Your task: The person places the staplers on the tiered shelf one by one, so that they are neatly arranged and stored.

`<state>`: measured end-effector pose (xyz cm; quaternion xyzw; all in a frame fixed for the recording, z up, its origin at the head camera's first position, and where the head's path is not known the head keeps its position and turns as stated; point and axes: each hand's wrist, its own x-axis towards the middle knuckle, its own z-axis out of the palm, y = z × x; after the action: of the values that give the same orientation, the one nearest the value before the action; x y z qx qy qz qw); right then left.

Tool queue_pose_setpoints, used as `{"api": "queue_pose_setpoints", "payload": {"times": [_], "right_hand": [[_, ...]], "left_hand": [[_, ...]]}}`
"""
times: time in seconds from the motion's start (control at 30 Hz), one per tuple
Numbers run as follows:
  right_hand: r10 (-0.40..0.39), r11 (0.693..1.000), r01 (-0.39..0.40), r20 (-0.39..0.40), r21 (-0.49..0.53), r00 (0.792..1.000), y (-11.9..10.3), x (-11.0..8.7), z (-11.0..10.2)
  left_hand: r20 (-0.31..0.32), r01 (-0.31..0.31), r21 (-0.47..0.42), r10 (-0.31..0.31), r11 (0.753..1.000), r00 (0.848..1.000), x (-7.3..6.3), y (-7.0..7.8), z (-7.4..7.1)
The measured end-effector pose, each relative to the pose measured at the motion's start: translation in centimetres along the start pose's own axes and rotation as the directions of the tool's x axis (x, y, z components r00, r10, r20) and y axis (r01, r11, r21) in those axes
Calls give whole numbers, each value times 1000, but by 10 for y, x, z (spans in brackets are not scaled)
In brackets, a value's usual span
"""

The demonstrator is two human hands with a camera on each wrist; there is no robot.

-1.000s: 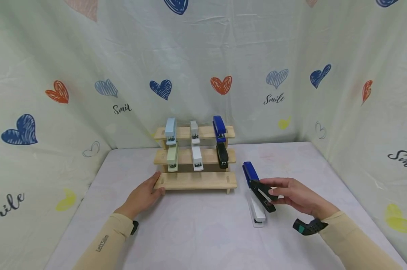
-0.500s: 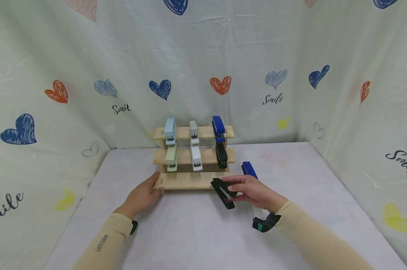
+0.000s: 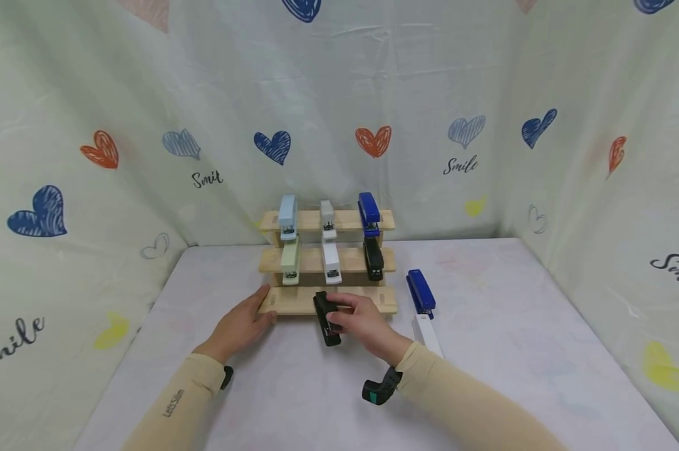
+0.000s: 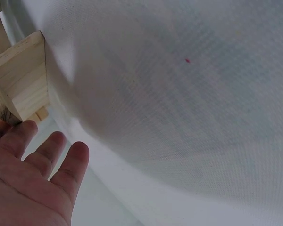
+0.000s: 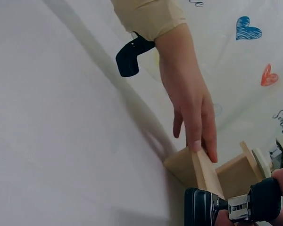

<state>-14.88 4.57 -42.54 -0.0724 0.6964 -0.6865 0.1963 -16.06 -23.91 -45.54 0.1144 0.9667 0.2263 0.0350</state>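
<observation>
My right hand (image 3: 368, 326) pinches a black stapler (image 3: 321, 310) between thumb and fingers, tilted and overlapping the front of the lowest shelf. In the right wrist view, the held stapler (image 5: 200, 207) shows its metal part near my fingertips. At the left end of the three-tier wooden rack (image 3: 289, 302), my left hand (image 3: 235, 329) touches the bottom board, its fingers fairly straight. The left wrist view has its fingertips (image 4: 26, 126) right at the board's corner. The middle tier bears a green stapler (image 3: 290, 260), a white stapler (image 3: 331, 262) and another black stapler (image 3: 374, 257).
On the top tier stand a light blue stapler (image 3: 287, 216), a grey stapler (image 3: 327, 217) and a blue stapler (image 3: 368, 213). Right of the rack, another blue stapler (image 3: 421, 291) and a partly hidden white stapler (image 3: 426, 335) lie on the table. A patterned curtain (image 3: 317, 88) hangs behind.
My right hand has carried the black stapler leftward from above the loose staplers to the front of the bottom shelf. The left hand has stayed at the rack's end.
</observation>
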Motion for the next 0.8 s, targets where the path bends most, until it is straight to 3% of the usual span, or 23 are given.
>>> {"api": "queue_pose_setpoints", "payload": {"times": [0.57,0.8], "right_hand": [[-36,999,36,-1,-18,999,1,27,45],[-26,995,27,-6,92,1000,-1,34,58]], "left_hand": [[-17,10,-9,-10,1000,1000,3,-1,3],[-30,-8,-10,7,1000,1000,3,-3,3]]}}
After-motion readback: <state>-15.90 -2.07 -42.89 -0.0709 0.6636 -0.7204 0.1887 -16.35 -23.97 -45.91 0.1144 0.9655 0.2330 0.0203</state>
